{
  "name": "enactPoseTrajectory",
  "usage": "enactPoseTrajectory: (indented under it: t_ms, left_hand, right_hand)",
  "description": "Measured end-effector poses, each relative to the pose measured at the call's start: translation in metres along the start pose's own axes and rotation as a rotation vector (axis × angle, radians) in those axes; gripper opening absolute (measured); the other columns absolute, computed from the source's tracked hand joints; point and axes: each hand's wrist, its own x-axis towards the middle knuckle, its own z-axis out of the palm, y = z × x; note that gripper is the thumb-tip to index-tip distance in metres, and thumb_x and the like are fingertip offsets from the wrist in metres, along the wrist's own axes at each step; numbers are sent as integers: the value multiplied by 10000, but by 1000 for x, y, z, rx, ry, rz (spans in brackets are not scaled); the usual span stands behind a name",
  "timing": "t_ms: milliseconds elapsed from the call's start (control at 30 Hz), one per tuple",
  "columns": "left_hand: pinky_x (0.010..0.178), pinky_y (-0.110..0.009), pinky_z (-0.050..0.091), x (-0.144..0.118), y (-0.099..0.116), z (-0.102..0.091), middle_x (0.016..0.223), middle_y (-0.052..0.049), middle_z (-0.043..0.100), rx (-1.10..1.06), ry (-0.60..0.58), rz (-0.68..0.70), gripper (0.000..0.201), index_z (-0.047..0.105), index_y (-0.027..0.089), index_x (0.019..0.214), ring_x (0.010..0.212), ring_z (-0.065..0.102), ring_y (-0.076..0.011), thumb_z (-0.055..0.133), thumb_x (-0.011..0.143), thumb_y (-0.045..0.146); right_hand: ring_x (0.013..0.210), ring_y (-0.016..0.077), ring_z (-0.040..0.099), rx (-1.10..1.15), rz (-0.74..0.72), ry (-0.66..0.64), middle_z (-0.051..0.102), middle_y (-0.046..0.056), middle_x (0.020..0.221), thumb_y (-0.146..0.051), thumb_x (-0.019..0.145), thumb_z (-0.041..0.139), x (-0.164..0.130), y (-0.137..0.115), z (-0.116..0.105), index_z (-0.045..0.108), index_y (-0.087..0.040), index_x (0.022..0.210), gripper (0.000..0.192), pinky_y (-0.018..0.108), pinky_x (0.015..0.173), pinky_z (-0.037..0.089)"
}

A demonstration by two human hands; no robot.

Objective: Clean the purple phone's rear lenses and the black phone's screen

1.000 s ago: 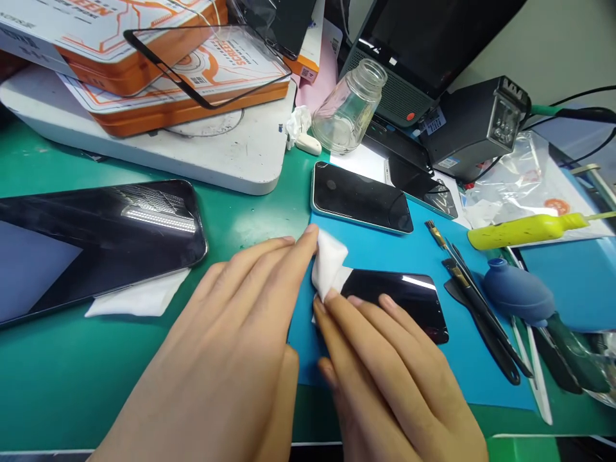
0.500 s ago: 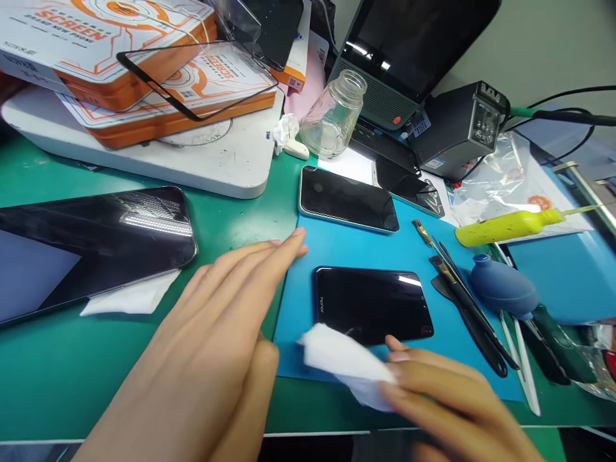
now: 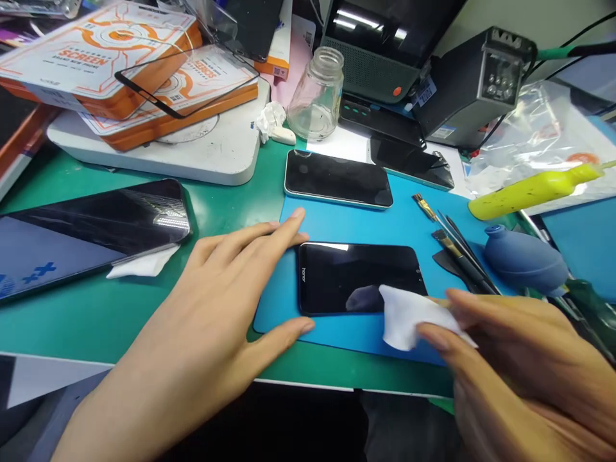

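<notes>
Our left hand (image 3: 216,301) lies flat, fingers spread, bracketing the near end of the black phone (image 3: 359,278) marked "honor" on the blue mat (image 3: 337,224). Our right hand (image 3: 510,359) pinches a white wipe (image 3: 409,316) at the phone's lower edge. Beyond our fingertips, orange boxes (image 3: 110,64) read "SCREEN".

The phone (image 3: 359,277) has a glossy black glass face, and the wipe (image 3: 407,316) over its corner looks like soft white cloth or paper. Beneath lies a matt, smooth blue mat (image 3: 385,224); the jar (image 3: 316,96) behind is clear glass.
</notes>
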Motion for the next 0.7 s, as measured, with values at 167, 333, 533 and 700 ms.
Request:
enactPoseTrajectory:
  t_ms: [167,333,533,700]
  left_hand:
    - [1272,-362,288,0,1,-3,1685,52,537,-40,-34,-6,824,168,308,1756,1601,390,-178,622,1071,361]
    - [1282,-229,239,-2,-3,-2,1666,100,550,-126,18,-6,692,261,301,1746,1582,390,-104,529,1108,311]
    - [1285,-176,212,-3,-6,-1,1656,126,565,-189,26,-18,656,249,280,1751,1572,384,-63,415,1124,184]
    - [1295,-205,214,-1,-5,-1,1653,61,585,-184,46,39,682,248,192,1747,1591,389,-64,426,1092,135]
  right_hand:
    - [1050,301,790,26,-23,-170,822,31,1104,-305,974,818,6,-19,16,817,-353,1202,233,476,909,667]
    - [1067,159,737,23,-55,-301,802,-5,1118,8,961,753,15,-21,15,788,-234,1175,325,334,979,592]
    - [957,92,651,143,12,-384,745,-44,969,-49,1025,714,29,-41,32,767,-224,1019,183,261,869,555]
    - [950,76,621,171,13,-408,730,-53,954,-52,1055,663,33,-57,44,753,-207,989,191,236,891,538]
